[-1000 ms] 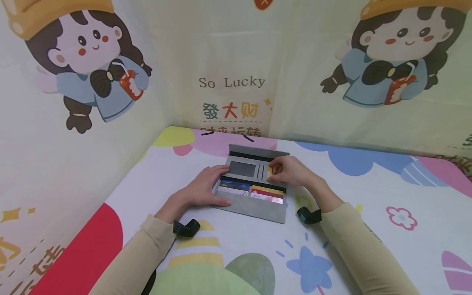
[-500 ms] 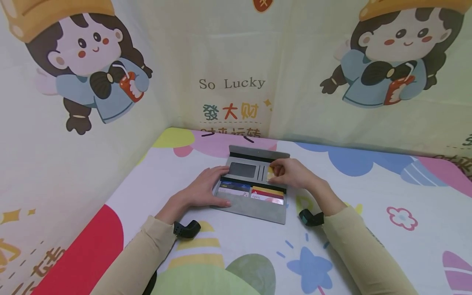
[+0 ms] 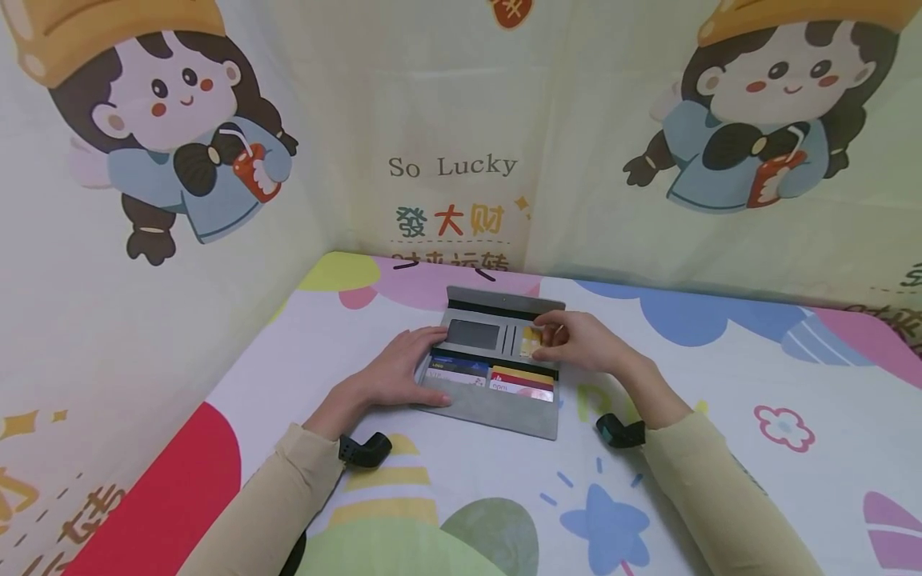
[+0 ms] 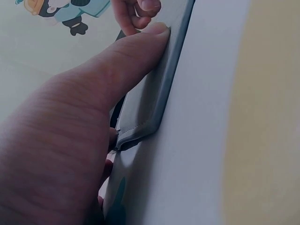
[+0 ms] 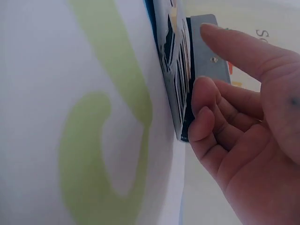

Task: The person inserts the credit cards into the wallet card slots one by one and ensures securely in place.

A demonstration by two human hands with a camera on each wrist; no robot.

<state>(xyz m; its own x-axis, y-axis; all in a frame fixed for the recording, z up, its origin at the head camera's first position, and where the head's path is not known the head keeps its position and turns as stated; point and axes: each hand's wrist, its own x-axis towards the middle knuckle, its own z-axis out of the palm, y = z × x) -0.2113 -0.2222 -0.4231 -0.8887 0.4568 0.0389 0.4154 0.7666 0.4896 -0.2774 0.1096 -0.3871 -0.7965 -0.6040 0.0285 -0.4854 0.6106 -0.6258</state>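
Note:
An unfolded grey long wallet lies on the patterned table, its cards facing up. My left hand rests across the wallet's left end, fingers extended; in the left wrist view the thumb presses on the near panel. A yellow-and-white card sits in a slot at the right of the far panel. Beside it, my right hand has thumb and fingers apart, with nothing pinched between them in the right wrist view. Blue-topped cards and red-and-yellow cards fill the near slots.
A dark window pocket is on the wallet's far panel, with a raised flap behind it. Cartoon-printed cloth rises behind and to the left of the table. Black wrist cameras are strapped at both cuffs.
My right hand has let go of the yellow card and drawn slightly to the right, uncovering more of it. The left hand and the wallet have stayed in place.

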